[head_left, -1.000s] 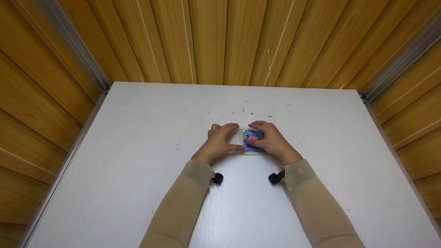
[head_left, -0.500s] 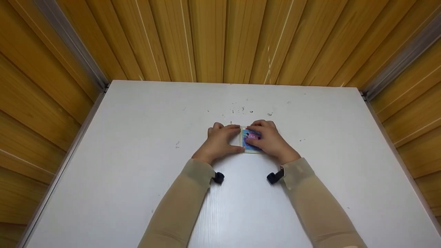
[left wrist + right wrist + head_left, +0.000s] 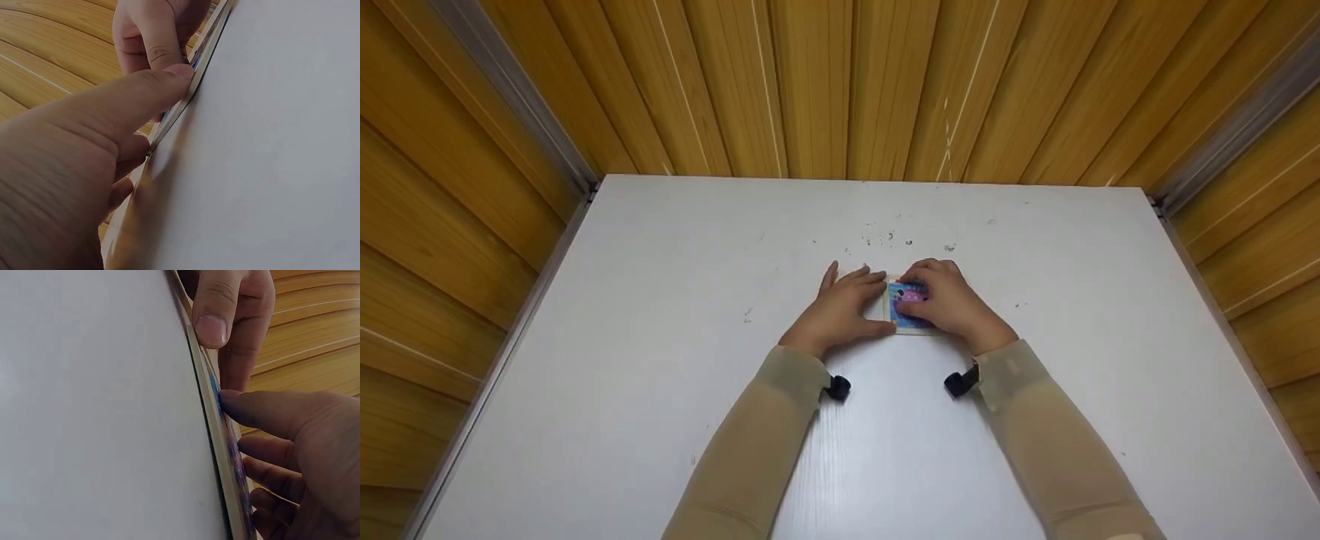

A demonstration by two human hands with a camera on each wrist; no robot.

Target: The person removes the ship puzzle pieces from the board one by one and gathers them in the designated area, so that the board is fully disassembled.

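A small square picture board (image 3: pixel 911 319) with a cream border and a blue and pink cartoon lies near the middle of the white table. My left hand (image 3: pixel 840 311) holds its left side, thumb at the near corner and forefinger at the far one. In the left wrist view, that thumb (image 3: pixel 169 79) presses on the board's edge. My right hand (image 3: pixel 952 300) covers the right part of the picture. From the right wrist view, its thumb (image 3: pixel 242 405) and fingertips touch the picture side, spread apart. Much of the picture is hidden under this hand.
The white table (image 3: pixel 622 337) carries small dark marks beyond the hands. Wood-patterned panels (image 3: pixel 810 90) stand behind it and on both sides. A small black camera (image 3: pixel 838 388) sits at the left wrist, another black camera (image 3: pixel 958 384) at the right.
My left hand's outer fingers have straightened and spread, the little finger now pointing away from me. The right hand stays on the picture, and the board has barely shifted.
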